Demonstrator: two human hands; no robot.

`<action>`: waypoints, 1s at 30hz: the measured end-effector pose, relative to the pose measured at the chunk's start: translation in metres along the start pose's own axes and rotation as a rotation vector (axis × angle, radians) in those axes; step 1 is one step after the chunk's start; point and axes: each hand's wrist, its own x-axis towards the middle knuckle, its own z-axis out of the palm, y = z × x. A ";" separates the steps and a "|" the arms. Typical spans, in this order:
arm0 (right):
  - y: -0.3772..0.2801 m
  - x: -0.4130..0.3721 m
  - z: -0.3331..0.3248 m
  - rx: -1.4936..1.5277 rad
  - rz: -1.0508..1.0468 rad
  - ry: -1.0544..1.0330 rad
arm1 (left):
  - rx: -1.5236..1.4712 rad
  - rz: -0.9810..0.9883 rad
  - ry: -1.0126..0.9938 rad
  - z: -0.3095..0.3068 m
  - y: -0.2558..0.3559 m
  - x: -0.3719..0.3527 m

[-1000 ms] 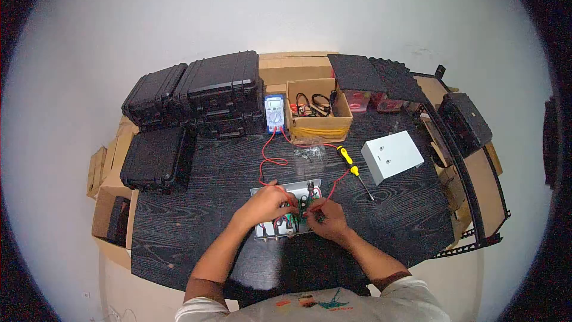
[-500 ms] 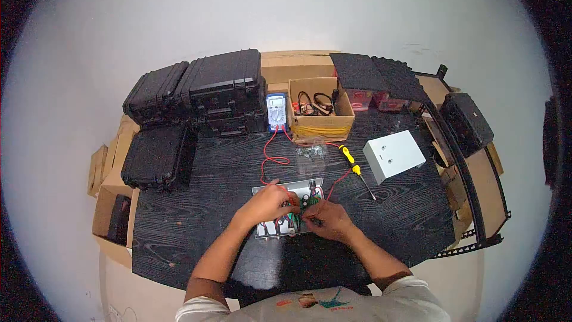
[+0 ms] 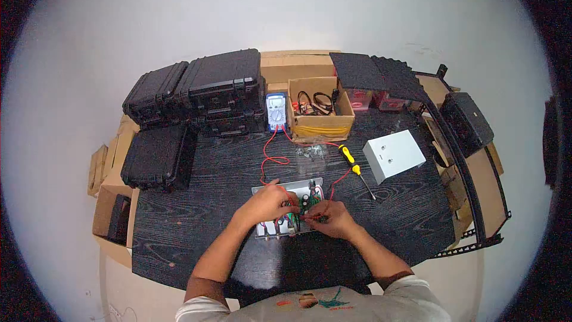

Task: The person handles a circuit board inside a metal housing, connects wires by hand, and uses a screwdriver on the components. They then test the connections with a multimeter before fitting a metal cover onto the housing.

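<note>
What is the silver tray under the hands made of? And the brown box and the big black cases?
The silver tray looks like thin sheet metal: pale grey, dully shiny, sharp flat edge. The brown box seems to be cardboard: matt tan walls, open flaps. The black cases are probably hard moulded plastic: ribbed lids, soft sheen.

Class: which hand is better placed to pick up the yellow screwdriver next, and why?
Probably the right hand: the yellow screwdriver lies on its side of the metal plate, nearer it; the left hand would have to reach across.
</note>
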 end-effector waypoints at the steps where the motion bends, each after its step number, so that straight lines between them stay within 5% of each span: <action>1: 0.000 0.000 -0.001 0.002 0.013 -0.002 | -0.007 0.005 -0.002 -0.001 0.001 0.000; 19: 0.007 -0.001 0.002 -0.036 -0.068 0.010 | 0.011 0.012 -0.067 -0.003 0.002 -0.001; 22: 0.007 0.002 -0.001 0.090 -0.161 0.187 | -0.048 0.062 0.065 -0.004 0.004 -0.004; 25: 0.023 0.010 -0.011 0.681 0.158 0.385 | -0.306 0.045 0.152 -0.023 0.007 -0.006; 26: 0.030 0.014 -0.019 0.688 0.110 0.447 | -0.288 0.135 0.274 -0.024 0.000 -0.006; 30: 0.056 0.037 -0.045 0.101 0.134 0.590 | -0.237 -0.136 0.325 -0.048 -0.011 -0.006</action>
